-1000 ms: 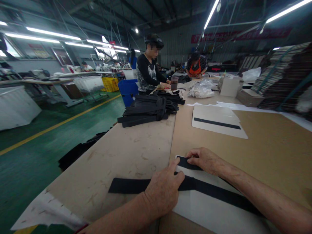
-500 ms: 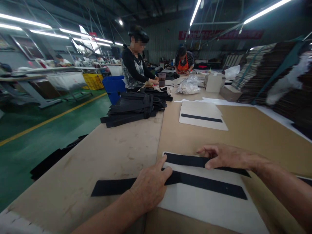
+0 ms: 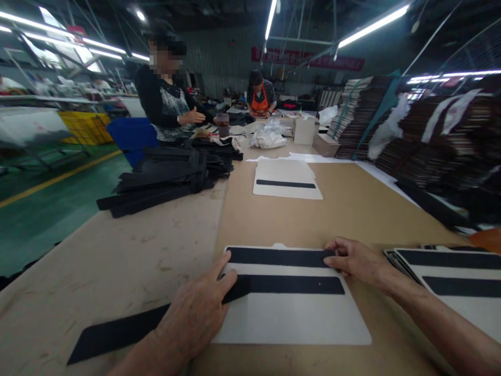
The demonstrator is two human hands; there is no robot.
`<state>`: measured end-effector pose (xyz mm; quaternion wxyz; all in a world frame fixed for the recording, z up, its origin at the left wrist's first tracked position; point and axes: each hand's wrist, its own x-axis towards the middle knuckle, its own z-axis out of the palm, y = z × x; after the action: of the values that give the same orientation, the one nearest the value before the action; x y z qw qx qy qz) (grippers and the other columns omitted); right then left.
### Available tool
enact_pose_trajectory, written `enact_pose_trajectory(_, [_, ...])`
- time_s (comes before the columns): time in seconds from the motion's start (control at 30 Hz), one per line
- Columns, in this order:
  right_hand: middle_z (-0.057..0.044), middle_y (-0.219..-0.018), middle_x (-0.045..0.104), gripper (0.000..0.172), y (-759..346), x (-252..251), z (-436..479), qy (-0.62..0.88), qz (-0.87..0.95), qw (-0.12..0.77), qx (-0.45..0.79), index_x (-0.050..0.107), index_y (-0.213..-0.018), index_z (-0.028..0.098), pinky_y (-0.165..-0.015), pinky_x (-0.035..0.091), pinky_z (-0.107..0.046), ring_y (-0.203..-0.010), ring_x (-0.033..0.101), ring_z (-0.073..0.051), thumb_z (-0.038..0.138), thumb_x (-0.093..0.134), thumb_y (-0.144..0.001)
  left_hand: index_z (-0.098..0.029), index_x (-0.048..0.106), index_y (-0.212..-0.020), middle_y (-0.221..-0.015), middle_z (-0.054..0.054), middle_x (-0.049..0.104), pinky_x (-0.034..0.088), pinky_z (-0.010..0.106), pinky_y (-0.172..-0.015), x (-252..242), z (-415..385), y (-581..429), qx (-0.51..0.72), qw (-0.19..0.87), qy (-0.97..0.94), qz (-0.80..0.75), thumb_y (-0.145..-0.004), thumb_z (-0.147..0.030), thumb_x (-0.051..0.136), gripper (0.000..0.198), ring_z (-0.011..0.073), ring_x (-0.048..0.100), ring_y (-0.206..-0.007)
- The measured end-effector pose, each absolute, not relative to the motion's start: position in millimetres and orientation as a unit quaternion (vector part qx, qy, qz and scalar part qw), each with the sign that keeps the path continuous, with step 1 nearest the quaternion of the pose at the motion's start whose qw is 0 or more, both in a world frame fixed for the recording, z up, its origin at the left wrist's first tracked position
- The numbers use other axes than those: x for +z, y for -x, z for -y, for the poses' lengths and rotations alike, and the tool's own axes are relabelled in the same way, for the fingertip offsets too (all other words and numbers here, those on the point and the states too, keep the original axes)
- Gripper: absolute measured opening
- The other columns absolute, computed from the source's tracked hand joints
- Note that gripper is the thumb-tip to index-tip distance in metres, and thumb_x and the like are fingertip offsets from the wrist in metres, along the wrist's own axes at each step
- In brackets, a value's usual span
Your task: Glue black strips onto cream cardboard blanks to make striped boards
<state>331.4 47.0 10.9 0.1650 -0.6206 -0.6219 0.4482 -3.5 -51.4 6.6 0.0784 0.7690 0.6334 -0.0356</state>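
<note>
A white board [image 3: 293, 318] with rounded corners lies in front of me, with a black strip [image 3: 277, 257] along its far edge. My left hand [image 3: 198, 300] presses down at the board's left side, index finger on that strip's left end. Its thumb, spread apart, touches a second black strip [image 3: 297, 284] lying across the board. From under this hand a black strip end [image 3: 121, 331] runs out to the left over the table; the join is hidden. My right hand [image 3: 350, 258] pinches the far strip's right end at the board's right edge.
Boards with black strips [image 3: 462, 287] are stacked at right. Farther off lie a white board pile [image 3: 287, 171] and a heap of black strips [image 3: 164, 175]. Two people [image 3: 168, 99] stand beyond, near a plastic bag [image 3: 268, 134]. Tall bundled stacks [image 3: 352, 115] rise at back right.
The view has swung right, bringing the right-hand stack into sight. My right hand has moved to the far strip's right end, and that strip now lies straight along the board's edge.
</note>
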Motion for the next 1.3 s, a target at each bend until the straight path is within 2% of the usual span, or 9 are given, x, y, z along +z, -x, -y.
enact_pose_trajectory(0.2, [0.008, -0.058, 0.046, 0.014, -336.0, 1.9, -48.2, 0.630, 0.641, 0.182, 0.398, 0.053, -0.082, 0.020, -0.049, 0.035, -0.023, -0.050, 0.045, -0.009, 0.023, 0.064, -0.073, -0.028, 0.052, -0.126, -0.161, 0.004, 0.018, 0.056, 0.045, -0.088, 2.5, 51.9, 6.3, -0.041, 0.074, -0.768, -0.635, -0.078, -0.006, 0.044, 0.054, 0.0268, 0.066, -0.105])
enact_pose_trajectory(0.7, [0.006, -0.057, 0.054, 0.012, -325.5, 8.9, -50.4, 0.670, 0.671, 0.112, 0.298, 0.054, -0.083, 0.020, -0.055, 0.035, -0.024, -0.054, 0.051, -0.011, 0.020, 0.064, -0.076, -0.028, 0.051, -0.129, -0.161, 0.005, 0.019, 0.054, 0.045, -0.093, -0.7, 50.4, 7.8, -0.032, 0.079, -0.770, -0.633, -0.077, -0.007, 0.046, 0.057, 0.0275, 0.062, -0.114])
enact_pose_trajectory(0.8, [0.002, -0.067, 0.060, 0.010, -324.5, 15.1, -50.6, 0.676, 0.691, 0.067, 0.247, 0.055, -0.084, 0.020, -0.058, 0.036, -0.025, -0.062, 0.055, -0.014, 0.023, 0.063, -0.079, -0.028, 0.051, -0.129, -0.161, 0.005, 0.019, 0.055, 0.046, -0.091, -0.7, 49.9, 7.4, -0.041, 0.079, -0.770, -0.632, -0.077, -0.008, 0.045, 0.055, 0.0279, 0.063, -0.112])
enact_pose_trajectory(0.9, [-0.003, -0.084, 0.066, 0.018, -322.2, 22.4, -48.5, 0.670, 0.723, 0.031, 0.167, 0.058, -0.093, 0.020, -0.062, 0.038, -0.028, -0.073, 0.060, -0.017, 0.029, 0.064, -0.080, -0.025, 0.052, -0.127, -0.160, 0.005, 0.023, 0.054, 0.046, -0.092, -0.5, 50.9, 6.8, -0.035, 0.072, -0.771, -0.632, -0.078, -0.008, 0.043, 0.053, 0.0271, 0.063, -0.112])
enact_pose_trajectory(1.0, [-0.006, -0.098, 0.067, 0.014, -311.0, 29.8, -40.1, 0.616, 0.783, 0.011, 0.084, 0.061, -0.096, 0.019, -0.068, 0.041, -0.029, -0.082, 0.064, -0.020, 0.020, 0.059, -0.082, -0.022, 0.047, -0.133, -0.158, 0.006, 0.028, 0.051, 0.043, -0.098, 1.2, 52.0, 5.3, -0.018, 0.066, -0.768, -0.636, -0.077, -0.008, 0.041, 0.058, 0.0263, 0.060, -0.118])
enact_pose_trajectory(1.1, [-0.011, -0.099, 0.068, 0.028, -290.1, 39.0, -25.3, 0.552, 0.831, -0.066, 0.026, 0.065, -0.096, 0.015, -0.070, 0.045, -0.029, -0.086, 0.067, -0.022, 0.000, 0.048, -0.078, -0.023, 0.029, -0.148, -0.158, 0.008, 0.028, 0.051, 0.045, -0.097, 6.9, 50.0, 0.7, -0.035, 0.060, -0.768, -0.637, -0.077, -0.008, 0.041, 0.074, 0.0279, 0.058, -0.120])
enact_pose_trajectory(1.17, [-0.014, -0.098, 0.069, 0.042, -275.1, 44.8, -15.0, 0.517, 0.849, -0.107, -0.016, 0.064, -0.109, 0.013, -0.069, 0.047, -0.030, -0.087, 0.069, -0.025, -0.004, 0.045, -0.076, -0.026, 0.018, -0.152, -0.157, 0.012, 0.029, 0.052, 0.047, -0.094, 13.9, 46.2, -4.9, -0.070, 0.048, -0.771, -0.632, -0.076, -0.005, 0.039, 0.081, 0.0299, 0.061, -0.116])
enact_pose_trajectory(1.23, [-0.014, -0.094, 0.071, 0.057, -261.5, 48.2, -7.4, 0.485, 0.864, -0.126, -0.048, 0.053, -0.134, 0.017, -0.067, 0.049, -0.033, -0.084, 0.070, -0.027, -0.002, 0.044, -0.080, -0.029, 0.015, -0.153, -0.153, 0.017, 0.035, 0.054, 0.048, -0.088, 22.9, 41.0, -12.7, -0.105, 0.026, -0.776, -0.621, -0.078, -0.003, 0.035, 0.081, 0.0318, 0.064, -0.109])
enact_pose_trajectory(1.3, [-0.012, -0.087, 0.072, 0.070, -250.5, 47.7, -3.5, 0.465, 0.871, -0.147, -0.060, 0.034, -0.149, 0.026, -0.064, 0.050, -0.033, -0.079, 0.070, -0.027, 0.000, 0.043, -0.085, -0.029, 0.019, -0.152, -0.142, 0.021, 0.048, 0.055, 0.048, -0.083, 32.2, 35.7, -21.7, -0.123, 0.005, -0.785, -0.608, -0.081, -0.002, 0.031, 0.077, 0.0329, 0.067, -0.102])
